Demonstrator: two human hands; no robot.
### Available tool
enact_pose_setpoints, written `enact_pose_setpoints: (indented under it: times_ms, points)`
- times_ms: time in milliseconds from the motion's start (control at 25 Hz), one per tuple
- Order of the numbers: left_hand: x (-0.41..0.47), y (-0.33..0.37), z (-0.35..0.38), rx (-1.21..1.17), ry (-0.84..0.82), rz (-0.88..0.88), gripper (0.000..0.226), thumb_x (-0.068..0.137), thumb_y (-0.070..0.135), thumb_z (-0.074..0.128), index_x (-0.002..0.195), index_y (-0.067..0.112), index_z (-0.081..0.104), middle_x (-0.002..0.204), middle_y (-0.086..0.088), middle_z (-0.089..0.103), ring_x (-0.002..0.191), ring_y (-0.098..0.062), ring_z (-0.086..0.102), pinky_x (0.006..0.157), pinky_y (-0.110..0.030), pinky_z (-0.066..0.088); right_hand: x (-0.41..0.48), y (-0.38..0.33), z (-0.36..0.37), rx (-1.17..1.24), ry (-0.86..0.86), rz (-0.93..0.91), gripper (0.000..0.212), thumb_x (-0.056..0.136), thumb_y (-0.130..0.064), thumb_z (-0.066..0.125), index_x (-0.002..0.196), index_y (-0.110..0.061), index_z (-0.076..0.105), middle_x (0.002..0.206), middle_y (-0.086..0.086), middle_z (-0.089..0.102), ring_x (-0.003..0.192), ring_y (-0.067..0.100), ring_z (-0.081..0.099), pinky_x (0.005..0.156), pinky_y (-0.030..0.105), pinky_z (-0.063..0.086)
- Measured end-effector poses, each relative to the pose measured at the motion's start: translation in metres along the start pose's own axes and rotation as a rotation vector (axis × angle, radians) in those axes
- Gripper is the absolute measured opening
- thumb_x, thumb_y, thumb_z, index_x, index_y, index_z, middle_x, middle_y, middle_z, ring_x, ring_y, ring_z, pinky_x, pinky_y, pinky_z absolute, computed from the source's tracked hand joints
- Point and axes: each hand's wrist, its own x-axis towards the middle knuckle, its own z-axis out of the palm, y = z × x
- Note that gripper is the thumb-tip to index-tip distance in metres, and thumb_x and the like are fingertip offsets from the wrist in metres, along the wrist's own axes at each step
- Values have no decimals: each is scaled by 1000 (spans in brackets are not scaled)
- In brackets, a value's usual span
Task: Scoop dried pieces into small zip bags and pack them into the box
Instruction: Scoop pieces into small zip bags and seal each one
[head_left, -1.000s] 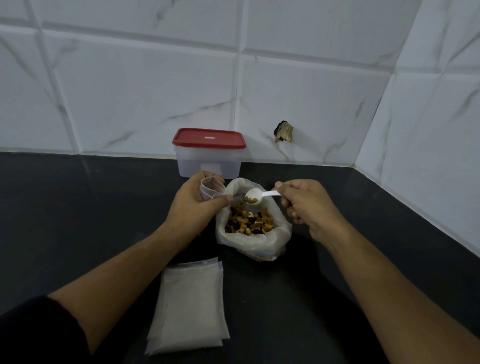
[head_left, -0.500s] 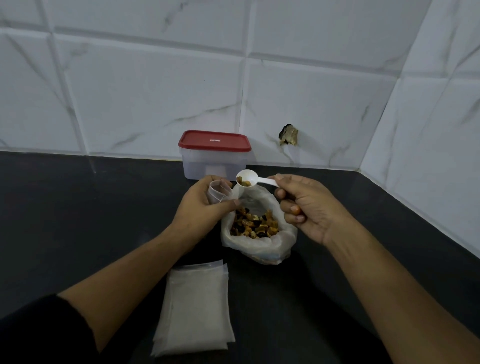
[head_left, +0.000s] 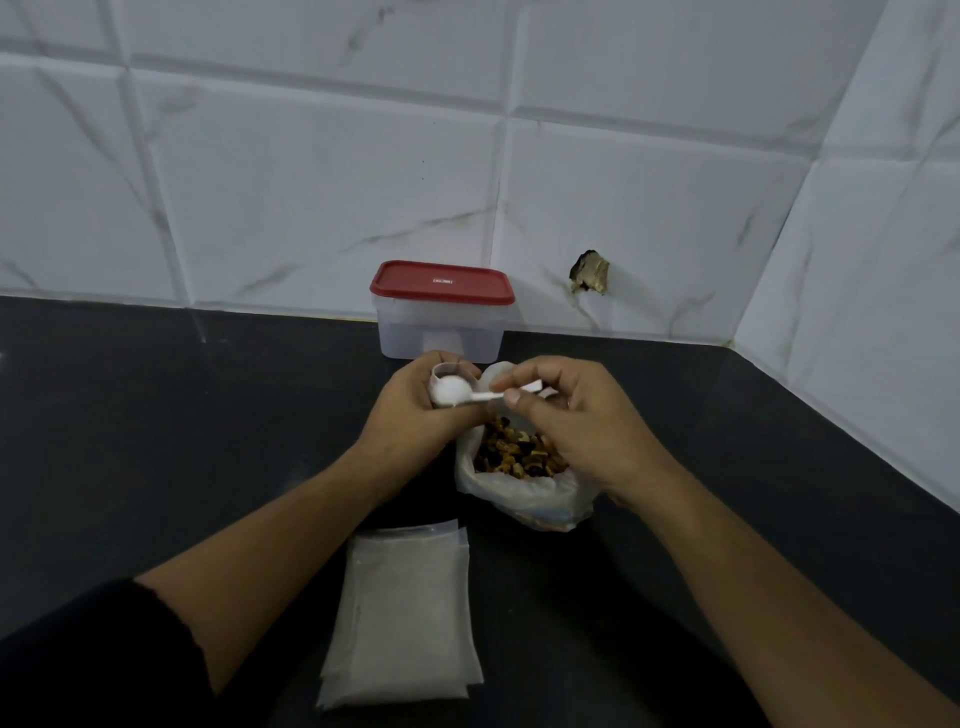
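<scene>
While left hand (head_left: 411, 423) grips zip bag (head_left: 445, 370), right hand (head_left: 569, 423) pinches spoon (head_left: 453, 392).

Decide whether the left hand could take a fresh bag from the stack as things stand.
Probably not yet: the left hand grips the small zip bag, the spoon at its mouth. Nothing covers the stack, though.

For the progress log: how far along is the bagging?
Done: nothing visibly packed; the translucent plastic box with red lid is closed. In hand: the left hand holds a small clear zip bag open; the right hand tips the white plastic spoon into it. Left: the stack of empty zip bags, sealing, boxing; the large plastic bag holds more dried pieces.
</scene>
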Motion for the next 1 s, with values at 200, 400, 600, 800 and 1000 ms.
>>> enact_pose_setpoints:
  times_ms: [200, 400, 600, 800, 1000]
  points:
    - [1, -1, -2, -20, -16, 5, 37, 77, 25, 88, 102, 7, 69, 96, -12, 74, 94, -30, 73, 86, -51, 62, 1, 3, 4, -14, 25, -26, 16, 100, -15, 66, 103, -24, 80, 95, -10, 76, 85, 1, 69, 73, 16, 54]
    - [0, 0, 0, -24, -13, -17, 41, 80, 21, 87, 115, 11, 68, 106, -3, 76, 100, -17, 73, 92, -45, 61, 2, 0, -8, 327, 85, 192, 20, 104, -17, 60, 101, -19, 80, 83, 2, 72, 51, 4, 46, 44, 15, 35]
    - [1, -2, -3, -17, -19, -26, 45, 73, 31, 85, 111, 14, 68, 105, -1, 76, 101, -17, 72, 93, -42, 59, 5, 6, -18, 409, 129, 267, 15, 101, -16, 65, 103, -17, 79, 84, 3, 72, 54, 7, 46, 43, 18, 36]
    - [4, 4, -8, -29, -101, -107, 45, 78, 32, 89, 111, 16, 64, 102, -1, 72, 97, -17, 72, 87, -39, 60, 8, 20, -39, -205, 192, 70, 12, 97, -18, 70, 95, -27, 78, 84, -12, 71, 70, -3, 62, 61, 15, 45]
    - [6, 13, -25, -25, -296, -235, 60, 76, 65, 75, 118, 24, 64, 105, -3, 72, 90, -21, 70, 67, -32, 56, 9, 38, -34, -495, 34, 107, 18, 93, -20, 72, 98, -35, 80, 98, -16, 71, 91, 2, 65, 83, 34, 58]
